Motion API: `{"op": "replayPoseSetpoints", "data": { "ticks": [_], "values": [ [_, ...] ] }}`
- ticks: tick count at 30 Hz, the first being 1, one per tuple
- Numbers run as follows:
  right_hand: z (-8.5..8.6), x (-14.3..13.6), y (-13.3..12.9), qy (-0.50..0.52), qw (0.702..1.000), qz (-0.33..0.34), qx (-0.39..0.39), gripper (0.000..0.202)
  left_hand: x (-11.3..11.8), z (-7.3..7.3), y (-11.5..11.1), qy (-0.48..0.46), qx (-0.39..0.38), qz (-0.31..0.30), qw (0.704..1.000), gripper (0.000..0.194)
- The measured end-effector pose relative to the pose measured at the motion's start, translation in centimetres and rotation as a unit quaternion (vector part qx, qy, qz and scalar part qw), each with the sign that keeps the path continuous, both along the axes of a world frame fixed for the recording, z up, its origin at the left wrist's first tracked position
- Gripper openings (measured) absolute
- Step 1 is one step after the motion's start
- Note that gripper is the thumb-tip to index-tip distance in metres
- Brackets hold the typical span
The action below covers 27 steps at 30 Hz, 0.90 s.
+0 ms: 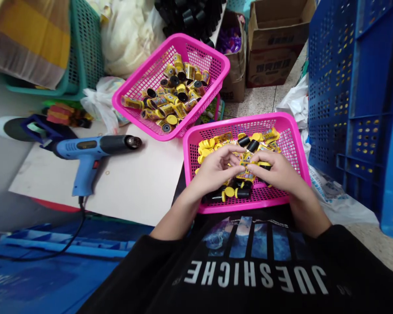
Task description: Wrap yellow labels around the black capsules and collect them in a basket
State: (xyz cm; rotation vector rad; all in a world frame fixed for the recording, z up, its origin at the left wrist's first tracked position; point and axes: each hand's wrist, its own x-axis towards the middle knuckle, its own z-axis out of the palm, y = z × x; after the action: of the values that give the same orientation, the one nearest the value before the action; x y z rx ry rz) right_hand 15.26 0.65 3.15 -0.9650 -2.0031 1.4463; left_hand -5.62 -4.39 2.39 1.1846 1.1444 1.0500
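Note:
Over a pink basket [298,144] on my lap, both hands meet near its middle. My left hand [221,168] is curled, thumb and fingertips at a small yellow printed wrapper [246,170]. From the other side my right hand [275,170] pinches the same wrapper between thumb and fingers. Below and around them in the basket lie black canisters [243,192] with yellow lids, loose yellow lids [205,150] at the left, and more printed wrappers. Whether anything else is inside the curled left fingers is hidden.
A second pink basket [124,87] with wrapped canisters [170,98] stands beyond. A blue heat gun [85,150] lies on the white board [144,174] at the left, its cord trailing forward. Blue crates [334,87] rise at the right; cardboard boxes [268,65] stand behind.

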Motion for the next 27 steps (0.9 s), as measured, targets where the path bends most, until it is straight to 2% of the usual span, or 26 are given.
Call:
{"op": "replayPoseSetpoints", "data": {
  "ticks": [3,5,9,13,15,17,19,22,27],
  "values": [
    [-0.4,-0.3,-0.2,0.017,0.999,-0.028,-0.020,0.021,0.9,-0.3,-0.3,-0.029,-0.006,0.100,0.995,0.039],
    [-0.7,-0.4,-0.4,0.030,0.999,-0.039,-0.012,0.028,1.4,-0.4,-0.6,-0.029,-0.002,0.130,0.991,0.037],
    [-0.8,-0.3,-0.4,0.039,0.998,-0.041,-0.017,0.028,1.8,-0.2,-0.9,-0.002,0.007,0.128,0.992,0.032],
    [-1.4,0.1,-0.2,0.054,0.997,-0.038,-0.049,0.022,1.7,-0.4,-0.8,0.020,-0.005,0.167,0.986,0.023],
    [-1.9,0.6,-0.1,0.136,0.982,-0.074,-0.111,0.021,1.5,-0.6,-0.8,0.030,-0.011,0.185,0.982,0.021],
    [-2.2,1.0,-0.1,0.225,0.951,-0.122,-0.172,0.030,1.3,-0.8,-0.8,0.036,-0.014,0.188,0.981,0.022],
    [-2.1,1.4,-0.2,0.267,0.931,-0.149,-0.201,0.035,1.2,-1.0,-0.8,0.038,-0.013,0.179,0.983,0.023],
    [-1.7,1.6,-0.4,0.263,0.933,-0.145,-0.197,0.036,1.2,-1.2,-0.9,0.047,-0.009,0.164,0.985,0.027],
    [-2.0,1.9,-0.6,0.231,0.943,-0.136,-0.198,0.034,1.2,-1.4,-0.8,0.041,0.011,0.181,0.983,0.034]
  ]
}}
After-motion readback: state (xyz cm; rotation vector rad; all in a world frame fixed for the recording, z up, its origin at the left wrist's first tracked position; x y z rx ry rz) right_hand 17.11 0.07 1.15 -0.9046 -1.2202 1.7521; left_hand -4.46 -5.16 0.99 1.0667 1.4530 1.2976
